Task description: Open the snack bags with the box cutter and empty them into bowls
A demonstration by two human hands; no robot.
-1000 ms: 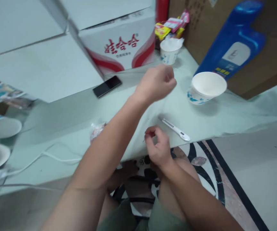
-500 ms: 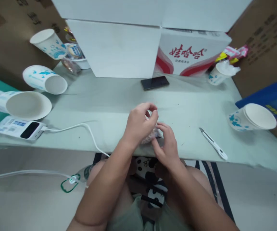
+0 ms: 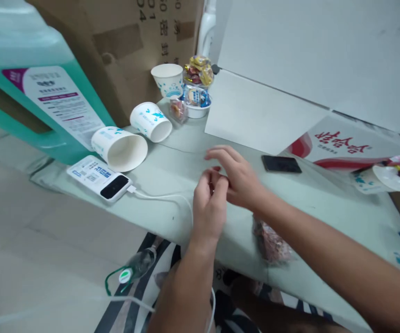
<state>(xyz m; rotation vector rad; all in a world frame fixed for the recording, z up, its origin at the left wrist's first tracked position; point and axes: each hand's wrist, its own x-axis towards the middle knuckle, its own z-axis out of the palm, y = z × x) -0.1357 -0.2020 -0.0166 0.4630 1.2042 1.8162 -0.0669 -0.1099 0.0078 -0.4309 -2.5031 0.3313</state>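
Head view: left hand (image 3: 209, 208) and right hand (image 3: 240, 180) meet above the table (image 3: 182, 178), fingertips together. Left: fingers curled in, thumb up against the right's fingers. Right: index side stretched out over the left, other fingers bent in toward it. Small gap at most between the tips; can't tell if either has hold of anything, spot too small and partly hidden.

Clear packet (image 3: 272, 245) with reddish-brown contents lies on the table by the near edge, right of both hands and nearer the body, just beside the right forearm (image 3: 318, 240), which hides part of its upper side. It's apart from all fingers, outside the grip.

White cable (image 3: 165, 197) runs from the power bank (image 3: 90, 173) to just beside the left hand. Black phone (image 3: 281, 164) lies flat beyond the right wrist, near the white carton (image 3: 339, 145). Two paper cups on their sides, nearer one (image 3: 125, 152) next to the power bank, farther one (image 3: 151, 122) behind it; both well left of the hands.
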